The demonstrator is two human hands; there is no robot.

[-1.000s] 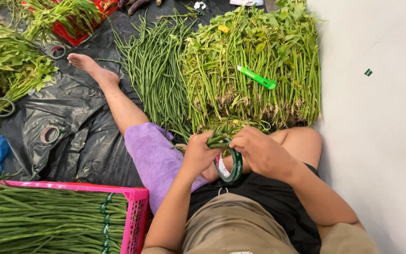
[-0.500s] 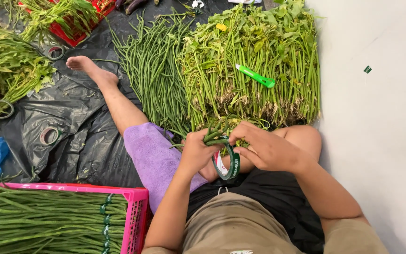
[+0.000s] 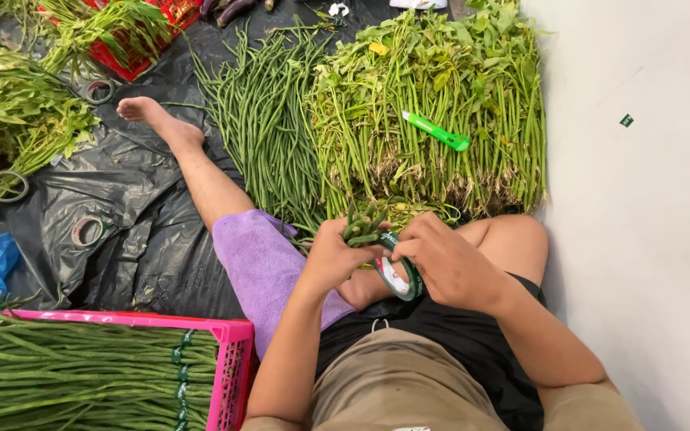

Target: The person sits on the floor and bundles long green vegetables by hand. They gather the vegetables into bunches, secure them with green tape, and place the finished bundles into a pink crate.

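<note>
Since the earlier frames, both hands had crept up toward twelve o'clock, nearer the leafy stalk pile. In the head view, the left hand was clenched around a small bunch of long beans, upright, tips toward twelve. The right hand, fingers curled, gripped a green tape roll at the bunch's four o'clock. Binding seemed underway; next likely needed tape drawn around the stems.
</note>
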